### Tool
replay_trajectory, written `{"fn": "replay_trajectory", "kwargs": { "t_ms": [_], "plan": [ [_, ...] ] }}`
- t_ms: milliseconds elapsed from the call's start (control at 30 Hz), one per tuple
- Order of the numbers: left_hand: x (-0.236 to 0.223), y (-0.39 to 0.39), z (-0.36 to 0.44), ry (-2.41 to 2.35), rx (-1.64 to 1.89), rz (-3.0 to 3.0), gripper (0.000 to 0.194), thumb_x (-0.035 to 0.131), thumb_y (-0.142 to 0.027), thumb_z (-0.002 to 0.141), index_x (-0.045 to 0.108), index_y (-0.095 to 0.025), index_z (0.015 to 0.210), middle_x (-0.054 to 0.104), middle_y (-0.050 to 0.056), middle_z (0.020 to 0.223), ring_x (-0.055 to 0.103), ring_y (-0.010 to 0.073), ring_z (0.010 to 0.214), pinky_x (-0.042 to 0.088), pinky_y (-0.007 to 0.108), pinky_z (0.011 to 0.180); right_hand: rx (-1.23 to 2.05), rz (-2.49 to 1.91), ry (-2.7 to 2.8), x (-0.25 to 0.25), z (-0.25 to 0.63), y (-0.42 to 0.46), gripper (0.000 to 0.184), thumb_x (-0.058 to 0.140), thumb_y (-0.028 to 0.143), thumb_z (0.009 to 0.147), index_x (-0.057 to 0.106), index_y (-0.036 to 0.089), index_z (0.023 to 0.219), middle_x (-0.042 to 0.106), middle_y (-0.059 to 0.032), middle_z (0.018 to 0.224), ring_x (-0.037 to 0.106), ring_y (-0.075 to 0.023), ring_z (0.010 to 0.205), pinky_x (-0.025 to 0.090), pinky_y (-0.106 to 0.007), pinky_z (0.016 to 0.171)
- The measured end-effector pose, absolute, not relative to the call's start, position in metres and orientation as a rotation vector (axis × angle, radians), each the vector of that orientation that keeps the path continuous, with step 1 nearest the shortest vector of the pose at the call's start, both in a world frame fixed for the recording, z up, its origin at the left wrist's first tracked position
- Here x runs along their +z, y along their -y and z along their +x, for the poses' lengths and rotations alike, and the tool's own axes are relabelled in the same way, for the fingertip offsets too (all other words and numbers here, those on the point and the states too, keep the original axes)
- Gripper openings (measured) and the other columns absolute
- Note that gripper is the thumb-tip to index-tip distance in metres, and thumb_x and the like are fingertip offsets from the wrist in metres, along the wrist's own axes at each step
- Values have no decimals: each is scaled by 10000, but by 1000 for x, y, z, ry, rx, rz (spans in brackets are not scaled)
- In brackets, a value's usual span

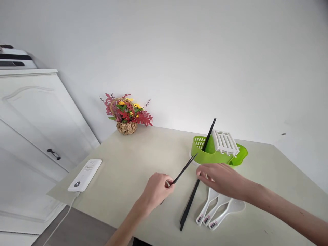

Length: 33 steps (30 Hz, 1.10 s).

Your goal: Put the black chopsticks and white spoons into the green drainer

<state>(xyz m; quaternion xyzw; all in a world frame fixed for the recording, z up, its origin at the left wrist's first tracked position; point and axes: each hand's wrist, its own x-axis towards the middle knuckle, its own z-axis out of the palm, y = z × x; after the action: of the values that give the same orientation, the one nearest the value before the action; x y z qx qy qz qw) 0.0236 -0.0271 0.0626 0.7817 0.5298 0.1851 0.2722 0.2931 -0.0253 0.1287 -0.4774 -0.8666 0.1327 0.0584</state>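
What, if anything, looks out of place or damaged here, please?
A small dark mark on the white wall, near the far right corner of the table, stands out against the pale surface; whether hole or stain, I cannot tell. Nothing looks spilled.

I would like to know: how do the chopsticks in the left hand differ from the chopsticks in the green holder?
The held chopsticks are gripped by the left hand, while the leaning chopsticks rest in the green holder. The held chopsticks spread slightly apart at their far tips; the leaning chopsticks lie close together at their visible top ends. Both pairs are black and slim.
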Motion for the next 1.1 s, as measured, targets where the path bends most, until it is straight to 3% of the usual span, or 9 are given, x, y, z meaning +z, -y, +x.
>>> {"fn": "replay_trajectory", "kwargs": {
  "t_ms": [100,167,333,367,433,533,767,1100],
  "plan": [
    [67,30,25,-1144,719,1882,202,650,-359,935,799,-226,909,805,15,894,740,168,770,557,245,710,515,-1562,2354,144,292,16,319,455,497,1031,658,251,1031,740,-32,843,699,-208,705,497,-327,623],
    [63,34,29,-1062,788,1791,205,677,-384,934,807,-226,924,811,18,918,752,183,822,570,233,691,635,-1508,2245,158,289,14,350,507,572,996,652,256,1032,740,-37,859,717,-218,749,522,-330,623],
    [48,36,34,-1019,868,1758,188,708,-363,940,802,-210,882,804,15,879,744,175,815,563,213,682,949,-1233,2196,182,273,20,411,532,600,987,527,256,761,738,-74,982,663,-269,1186,535,-303,706],
    [45,36,34,-1014,885,1765,185,714,-359,939,800,-207,877,804,15,879,745,172,815,567,213,706,974,-1227,2198,183,269,21,414,526,585,997,506,253,749,740,-69,1023,668,-250,1149,526,-299,715],
    [40,34,33,-1006,928,1780,177,719,-354,941,799,-206,886,808,16,894,750,168,822,575,218,753,957,-1252,2199,183,263,23,417,498,561,1018,489,246,744,743,-47,1053,672,-183,899,497,-301,694],
    [32,31,31,-1000,977,1815,154,720,-336,944,801,-210,909,810,16,904,751,167,822,580,228,790,867,-1294,2190,179,256,26,459,455,561,1037,463,242,708,732,-15,910,520,-127,627,445,-305,636],
    [16,32,29,-1012,937,1798,122,742,-299,921,814,-202,901,816,18,860,753,174,788,573,219,726,737,-1307,2264,169,254,35,411,441,542,1055,642,246,855,654,5,750,534,-149,641,428,-304,636],
    [2,27,31,-995,868,1771,137,800,-346,884,850,-218,886,835,10,918,779,205,849,570,227,766,596,-1307,2283,169,252,40,360,450,492,1065,646,249,886,645,17,749,539,-141,632,423,-290,616]
  ]
}}
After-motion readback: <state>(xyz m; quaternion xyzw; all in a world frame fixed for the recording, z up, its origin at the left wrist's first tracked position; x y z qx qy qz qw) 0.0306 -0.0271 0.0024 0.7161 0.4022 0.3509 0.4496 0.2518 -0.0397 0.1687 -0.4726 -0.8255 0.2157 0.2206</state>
